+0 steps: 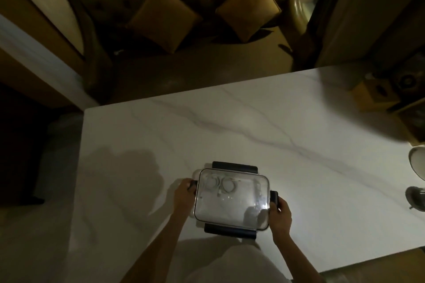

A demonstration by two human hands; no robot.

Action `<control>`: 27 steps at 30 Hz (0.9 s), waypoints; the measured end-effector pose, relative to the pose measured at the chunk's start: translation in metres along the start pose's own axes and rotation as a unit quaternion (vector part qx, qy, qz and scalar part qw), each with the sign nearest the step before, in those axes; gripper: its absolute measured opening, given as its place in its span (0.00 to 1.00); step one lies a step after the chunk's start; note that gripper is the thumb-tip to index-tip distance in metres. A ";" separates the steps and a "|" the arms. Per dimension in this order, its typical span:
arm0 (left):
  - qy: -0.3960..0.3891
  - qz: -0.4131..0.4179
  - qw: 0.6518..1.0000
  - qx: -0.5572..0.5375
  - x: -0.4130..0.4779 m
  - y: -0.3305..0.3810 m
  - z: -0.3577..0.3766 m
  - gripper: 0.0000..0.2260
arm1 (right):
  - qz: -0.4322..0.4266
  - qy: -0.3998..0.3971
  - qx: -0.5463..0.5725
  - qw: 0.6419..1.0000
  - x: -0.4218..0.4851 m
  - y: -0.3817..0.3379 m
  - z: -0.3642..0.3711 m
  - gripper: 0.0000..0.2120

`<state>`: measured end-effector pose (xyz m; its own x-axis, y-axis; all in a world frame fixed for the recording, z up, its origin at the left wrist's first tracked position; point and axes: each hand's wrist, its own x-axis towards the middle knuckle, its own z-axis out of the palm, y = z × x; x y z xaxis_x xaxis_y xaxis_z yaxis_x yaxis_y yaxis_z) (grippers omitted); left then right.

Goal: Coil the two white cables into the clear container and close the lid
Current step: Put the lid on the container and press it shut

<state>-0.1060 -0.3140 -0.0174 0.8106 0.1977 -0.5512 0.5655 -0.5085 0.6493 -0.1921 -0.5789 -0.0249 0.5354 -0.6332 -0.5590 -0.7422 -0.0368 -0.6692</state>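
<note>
A clear rectangular container [232, 216] sits on the white marble table [253, 126] near its front edge. Its transparent lid lies on top, with dark clips on all sides. Through the lid I see two coiled white cables [220, 186] lying side by side in the far left part. My left hand [184, 195] grips the dark clip on the left side [192, 185]. My right hand [279, 213] grips the dark clip on the right side [274, 197]. The long front clip [230, 232] and back clip [234, 166] stick outward.
A white round object [417, 163] and a grey one [416, 197] sit at the table's right edge. Wooden boxes [377, 96] stand at the far right corner. Beyond the table is a dark sofa with two cushions [249, 4].
</note>
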 end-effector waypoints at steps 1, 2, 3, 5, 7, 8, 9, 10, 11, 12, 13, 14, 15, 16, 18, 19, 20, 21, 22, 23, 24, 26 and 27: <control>-0.010 -0.012 1.000 -0.001 0.002 -0.004 0.001 0.05 | 0.004 0.003 0.001 1.000 -0.001 0.001 0.000 0.15; -0.019 -0.024 1.000 0.004 0.004 -0.009 0.002 0.07 | 0.006 0.004 0.002 1.000 0.000 0.003 0.001 0.15; -0.025 -0.037 0.999 0.007 0.005 -0.011 0.002 0.09 | 0.010 0.005 0.002 1.000 -0.001 0.003 0.001 0.15; -0.028 -0.057 0.998 -0.011 0.005 -0.014 0.002 0.12 | 0.001 0.010 -0.006 1.000 -0.001 0.001 0.003 0.15; -0.022 -0.085 0.995 -0.045 0.001 -0.013 0.002 0.12 | -0.017 0.000 -0.020 1.000 0.005 -0.007 0.005 0.15; -0.013 -0.099 0.993 -0.065 -0.002 -0.010 0.001 0.11 | -0.030 -0.009 -0.029 0.999 0.008 -0.015 0.007 0.15; 0.000 -0.106 0.991 -0.085 -0.003 -0.010 0.002 0.10 | -0.042 -0.017 -0.047 0.998 0.014 -0.024 0.009 0.15; 0.015 -0.111 0.989 -0.100 -0.004 -0.009 0.003 0.08 | -0.064 -0.026 -0.073 0.995 0.019 -0.032 0.012 0.15; 0.032 -0.112 0.987 -0.108 -0.006 -0.006 0.004 0.06 | -0.086 -0.030 -0.103 0.991 0.023 -0.042 0.015 0.13; 0.053 -0.104 0.987 -0.109 -0.008 -0.002 0.006 0.04 | -0.107 -0.027 -0.143 0.984 0.026 -0.049 0.019 0.12; 0.079 -0.093 0.987 -0.104 -0.009 0.000 0.009 0.05 | -0.133 -0.004 -0.193 0.972 0.029 -0.055 0.024 0.13; 0.101 -0.088 0.987 -0.089 -0.009 -0.001 0.013 0.08 | -0.157 0.026 -0.239 0.958 0.031 -0.057 0.027 0.17; 0.118 -0.084 0.988 -0.063 -0.010 -0.002 0.016 0.09 | -0.176 0.046 -0.265 0.947 0.028 -0.061 0.028 0.19; 0.126 -0.077 0.989 -0.033 -0.012 -0.002 0.020 0.10 | -0.185 0.044 -0.271 0.944 0.028 -0.059 0.029 0.19; 0.108 -0.063 0.992 0.013 -0.014 -0.008 0.031 0.10 | -0.164 0.005 -0.250 0.954 0.026 -0.055 0.030 0.16; 0.087 -0.066 0.994 0.020 -0.015 -0.009 0.036 0.11 | -0.148 -0.013 -0.234 0.961 0.029 -0.049 0.031 0.16; 0.072 -0.071 0.995 0.020 -0.016 -0.008 0.039 0.13 | -0.139 -0.021 -0.221 0.965 0.029 -0.047 0.031 0.16; 0.064 -0.076 0.995 0.017 -0.017 -0.004 0.040 0.14 | -0.135 -0.021 -0.217 0.966 0.031 -0.044 0.032 0.17; 0.063 -0.082 0.994 0.020 -0.018 0.001 0.039 0.14 | -0.132 -0.020 -0.220 0.966 0.032 -0.046 0.032 0.17; 0.062 -0.085 0.994 0.026 -0.018 0.006 0.037 0.13 | -0.125 -0.021 -0.218 0.968 0.033 -0.049 0.032 0.17; 0.055 -0.093 0.993 0.037 -0.016 0.007 0.035 0.12 | -0.110 -0.027 -0.214 0.970 0.035 -0.053 0.029 0.17; 0.035 -0.111 0.991 0.066 -0.009 0.012 0.026 0.10 | -0.081 -0.060 -0.209 0.973 0.042 -0.061 0.024 0.17; 0.017 -0.122 0.989 0.084 -0.006 0.015 0.018 0.11 | -0.077 -0.083 -0.198 0.974 0.049 -0.064 0.020 0.17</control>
<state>-0.1046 -0.3380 -0.0138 0.6599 0.3579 -0.6607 0.7134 -0.5744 0.4014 -0.1106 -0.5915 -0.0196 0.6860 -0.4636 -0.5608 -0.7276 -0.4367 -0.5291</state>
